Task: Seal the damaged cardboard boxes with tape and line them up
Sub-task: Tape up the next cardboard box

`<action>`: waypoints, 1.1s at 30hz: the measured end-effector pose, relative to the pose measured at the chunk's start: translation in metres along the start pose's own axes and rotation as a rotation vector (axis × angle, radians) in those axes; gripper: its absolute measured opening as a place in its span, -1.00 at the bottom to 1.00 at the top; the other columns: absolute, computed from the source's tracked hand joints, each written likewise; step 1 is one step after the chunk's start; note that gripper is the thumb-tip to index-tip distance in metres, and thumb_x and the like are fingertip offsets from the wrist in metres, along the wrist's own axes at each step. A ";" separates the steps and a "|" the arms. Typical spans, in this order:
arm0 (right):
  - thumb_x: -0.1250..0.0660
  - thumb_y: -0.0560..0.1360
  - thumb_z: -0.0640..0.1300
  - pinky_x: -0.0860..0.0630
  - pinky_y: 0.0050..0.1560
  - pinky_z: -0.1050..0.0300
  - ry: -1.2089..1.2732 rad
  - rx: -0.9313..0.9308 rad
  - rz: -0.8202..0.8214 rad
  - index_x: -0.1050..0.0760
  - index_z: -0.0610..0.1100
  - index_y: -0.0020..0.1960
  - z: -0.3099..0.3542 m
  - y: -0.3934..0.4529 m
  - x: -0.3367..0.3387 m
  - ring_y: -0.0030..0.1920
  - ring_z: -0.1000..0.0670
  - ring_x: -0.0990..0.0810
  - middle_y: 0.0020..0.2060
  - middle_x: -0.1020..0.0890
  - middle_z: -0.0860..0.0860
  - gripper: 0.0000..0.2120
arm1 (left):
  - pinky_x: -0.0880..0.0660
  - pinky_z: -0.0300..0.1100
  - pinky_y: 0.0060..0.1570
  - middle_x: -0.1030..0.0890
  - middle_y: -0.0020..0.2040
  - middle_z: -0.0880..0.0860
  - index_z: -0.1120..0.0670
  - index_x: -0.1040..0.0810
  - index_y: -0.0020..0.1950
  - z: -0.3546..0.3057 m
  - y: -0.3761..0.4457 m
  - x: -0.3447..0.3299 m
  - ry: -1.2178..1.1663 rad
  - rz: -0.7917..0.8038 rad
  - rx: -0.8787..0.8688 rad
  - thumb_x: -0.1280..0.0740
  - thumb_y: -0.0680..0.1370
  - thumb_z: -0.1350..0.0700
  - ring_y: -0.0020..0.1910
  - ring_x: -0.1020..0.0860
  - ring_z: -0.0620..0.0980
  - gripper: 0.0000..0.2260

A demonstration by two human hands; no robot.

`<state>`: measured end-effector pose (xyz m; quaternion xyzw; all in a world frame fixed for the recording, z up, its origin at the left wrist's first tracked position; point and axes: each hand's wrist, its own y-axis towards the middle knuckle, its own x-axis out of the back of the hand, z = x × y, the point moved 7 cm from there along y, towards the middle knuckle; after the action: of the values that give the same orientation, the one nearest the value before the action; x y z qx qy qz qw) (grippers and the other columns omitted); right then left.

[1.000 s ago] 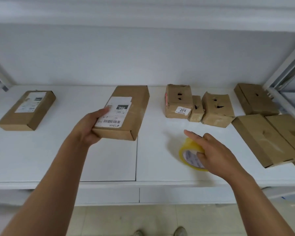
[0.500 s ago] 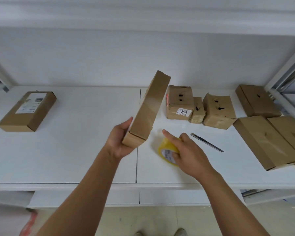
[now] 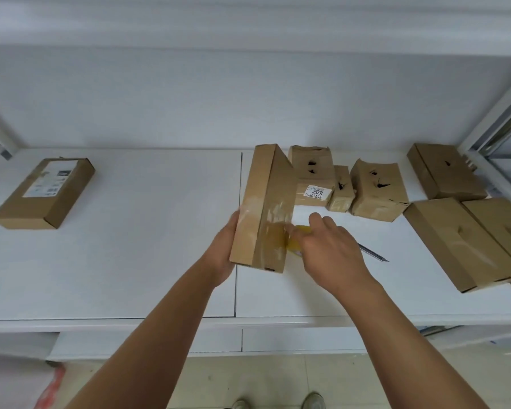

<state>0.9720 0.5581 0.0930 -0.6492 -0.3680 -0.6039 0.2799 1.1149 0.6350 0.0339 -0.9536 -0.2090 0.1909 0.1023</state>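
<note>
The flat box (image 3: 264,208) stands tilted on edge at the centre of the frame, and that is the main risk: only the left hand (image 3: 223,252) steadies it, fingers wrapped behind its lower left edge. If the grip slackens while tape is pulled across, the box could tip or the strip could wrinkle and stick crooked. The glossy tape already on its lower face may also snag.

The right hand (image 3: 326,249) sits just right of the box, touching its lower corner, fingers curled around the yellow tape roll (image 3: 300,238), which is mostly hidden. A blade (image 3: 373,254) lies on the white bench (image 3: 130,246) close behind that hand, a hazard if the wrist swings back. The torn boxes (image 3: 378,190) wait in the upper right; 1 labelled box (image 3: 43,193) lies at the left.
</note>
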 end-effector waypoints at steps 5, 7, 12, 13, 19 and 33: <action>-0.17 0.49 -0.30 -0.31 -0.15 0.04 -0.056 0.046 0.084 -0.32 0.01 0.45 0.007 -0.001 -0.008 0.03 -0.14 -0.41 0.02 -0.39 -0.08 -0.44 | -0.48 0.00 0.30 -0.55 0.36 0.09 0.02 -0.38 0.49 0.007 -0.005 -0.004 0.100 0.198 0.085 -0.31 0.51 -0.31 0.34 -0.52 0.09 -0.35; -0.18 0.53 -0.27 -0.34 -0.09 0.03 -0.041 0.054 0.132 -0.32 0.02 0.45 0.010 -0.002 -0.015 0.09 -0.16 -0.42 0.10 -0.40 -0.11 -0.48 | -0.57 -0.07 0.11 -0.63 0.25 0.10 0.08 -0.47 0.39 0.012 -0.004 0.002 0.120 0.164 0.127 -0.41 0.48 -0.10 0.23 -0.60 0.08 -0.47; -0.21 0.58 -0.14 -0.28 -0.11 0.08 0.025 0.053 0.189 -0.32 0.11 0.44 0.013 -0.003 -0.030 0.15 -0.15 -0.41 0.20 -0.38 -0.09 -0.55 | -0.54 -0.12 -0.03 -0.66 0.11 0.09 -0.03 -0.52 0.25 0.014 0.001 0.029 0.238 -0.066 0.117 -0.42 0.37 -0.02 0.05 -0.64 0.05 -0.56; -0.21 0.58 -0.14 -0.28 -0.12 0.08 0.033 0.056 0.192 -0.31 0.12 0.45 0.012 -0.002 -0.031 0.15 -0.14 -0.41 0.20 -0.38 -0.09 -0.54 | -0.53 -0.12 0.00 -0.66 0.13 0.07 -0.07 -0.50 0.24 0.014 0.003 0.032 0.274 -0.094 0.121 -0.41 0.37 -0.04 0.07 -0.64 0.06 -0.55; -0.25 0.57 0.04 -0.27 -0.27 0.11 0.283 0.005 0.198 -0.07 0.21 0.50 -0.003 0.001 -0.037 -0.02 -0.06 -0.40 0.01 -0.33 0.01 -0.42 | -0.43 -0.19 0.12 -0.56 0.08 0.06 -0.35 -0.23 0.47 0.010 0.009 0.042 0.498 -0.120 0.006 -0.18 0.66 0.02 0.13 -0.55 -0.01 -0.57; -0.24 0.36 -0.05 -0.35 -0.15 0.14 0.723 -0.065 -0.110 -0.28 0.33 0.23 -0.042 -0.011 0.049 -0.01 0.10 -0.37 0.08 -0.43 0.16 -0.50 | -0.36 -0.23 0.39 -0.41 0.41 -0.23 -0.19 -0.33 0.49 0.020 0.002 0.040 0.375 -0.101 -0.122 -0.18 0.68 0.01 0.33 -0.40 -0.34 -0.63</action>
<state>0.9384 0.5370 0.1451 -0.3818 -0.2601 -0.8198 0.3383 1.1411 0.6526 0.0023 -0.9652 -0.2451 -0.0083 0.0908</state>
